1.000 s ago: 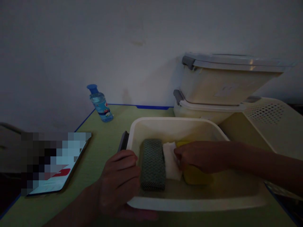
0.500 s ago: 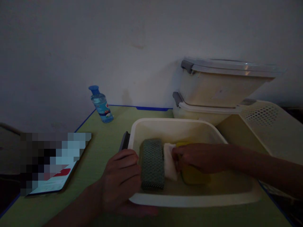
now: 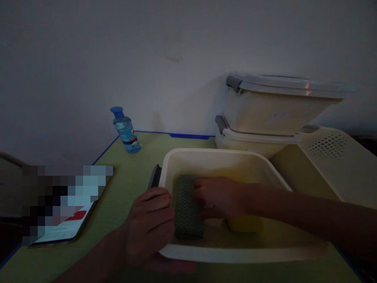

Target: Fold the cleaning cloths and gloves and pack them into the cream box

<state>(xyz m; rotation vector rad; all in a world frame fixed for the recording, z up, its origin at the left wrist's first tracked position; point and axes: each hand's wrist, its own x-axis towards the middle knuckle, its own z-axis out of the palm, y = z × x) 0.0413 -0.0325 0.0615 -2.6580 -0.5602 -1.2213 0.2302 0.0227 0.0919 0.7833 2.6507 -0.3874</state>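
Observation:
My left hand (image 3: pixel 151 226) is closed around the front left corner of a cream plastic tub (image 3: pixel 212 254), its thumb along the outside of the front wall. Inside the tub, a dark green textured scrubbing sponge (image 3: pixel 188 212) lies at the left. My right hand (image 3: pixel 216 196) reaches in from the right, fingers bent down at the sponge's right edge. The white soft piece seen earlier is mostly covered by this hand, so I cannot see whether the fingers hold it. A yellow piece (image 3: pixel 247 225) lies partly hidden beneath my right wrist.
A blue bottle (image 3: pixel 128 131) stands at the back left of the green table (image 3: pixel 126 177). At the left edge lies a tablet-like screen (image 3: pixel 70 222), partly blurred out. Two stacked lidded boxes (image 3: pixel 273 112) are behind the tub. A perforated cream panel (image 3: pixel 326 157) sits at the right.
My right hand has moved left from beside the white piece to the green sponge's right edge, covering the white piece. My left hand keeps its hold on the tub.

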